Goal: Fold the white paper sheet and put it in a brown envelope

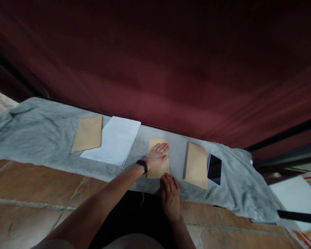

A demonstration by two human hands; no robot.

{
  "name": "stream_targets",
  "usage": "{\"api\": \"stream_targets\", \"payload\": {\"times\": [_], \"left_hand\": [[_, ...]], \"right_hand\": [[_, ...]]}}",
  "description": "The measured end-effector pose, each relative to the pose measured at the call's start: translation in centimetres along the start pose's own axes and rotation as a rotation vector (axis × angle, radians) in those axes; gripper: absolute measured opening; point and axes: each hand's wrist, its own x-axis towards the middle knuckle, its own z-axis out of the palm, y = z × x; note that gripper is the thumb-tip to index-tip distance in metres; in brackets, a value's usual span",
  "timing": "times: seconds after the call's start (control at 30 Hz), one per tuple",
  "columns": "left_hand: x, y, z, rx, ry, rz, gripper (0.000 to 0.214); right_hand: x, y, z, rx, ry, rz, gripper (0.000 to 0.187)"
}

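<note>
A brown paper envelope (155,173) lies on the grey cloth in front of me. Spread flat across its upper middle is my left hand (157,155), palm down, with a dark band on the wrist. My right hand (170,195) rests at the envelope's lower right corner, fingers fairly straight and close together, their tips touching its edge. To the left, white paper sheets (116,141) lie partly under a brown envelope (89,133) with small red print. On the right is a stack of brown envelopes (197,165).
A dark-screened phone (214,169) lies beside the right stack. The grey cloth (54,128) covers a long narrow surface, wrinkled at both ends. Dark red fabric (155,86) hangs behind it. Tiled floor (36,186) shows below, and a white panel (300,197) stands at far right.
</note>
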Motion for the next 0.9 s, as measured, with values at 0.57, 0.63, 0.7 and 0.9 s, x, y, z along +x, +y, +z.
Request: {"api": "stream_targets", "payload": {"times": [0.57, 0.63, 0.7, 0.9], "left_hand": [[-5.7, 3.6, -1.7, -0.07, -0.074, 0.181, 0.051], [-6.4, 4.1, -1.9, -0.079, -0.059, 0.203, 0.05], [-7.2, 4.6, -1.9, -0.09, -0.047, 0.218, 0.05], [-9.4, 5.5, -2.1, -0.13, -0.094, 0.263, 0.057]], "right_hand": [[-0.2, -0.3, 0.3, 0.133, 0.08, 0.109, 0.048], [-0.2, -0.3, 0.5, 0.122, 0.094, 0.111, 0.05], [-0.1, -0.3, 0.6, 0.106, 0.104, 0.115, 0.052], [0.1, -0.5, 0.2, 0.103, 0.049, 0.108, 0.053]]}}
